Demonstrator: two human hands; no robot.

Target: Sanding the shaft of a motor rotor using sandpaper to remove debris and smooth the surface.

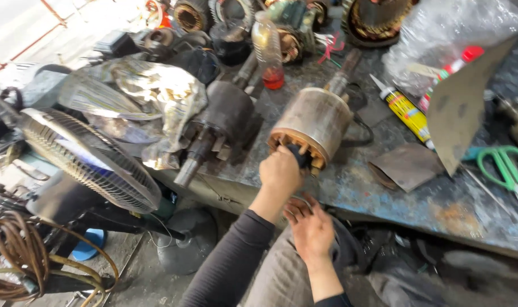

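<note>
rotor (314, 124) lies on the tabletop (384, 193) edge; left hand (280, 170) closed, gripping its dark shaft end, right hand (311, 232) open, empty below; seemingly mid-turning, next calls for steady grip

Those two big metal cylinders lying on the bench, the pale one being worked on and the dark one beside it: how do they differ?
The pale motor rotor is silvery-tan with copper-coloured bits at its near end; the dark motor rotor is almost black. The left hand holds a dark tool against the pale rotor's end; nobody touches the dark rotor. The dark rotor's near shaft shows fully; the hand hides the pale rotor's. Both lie on their sides on the workbench.
</note>
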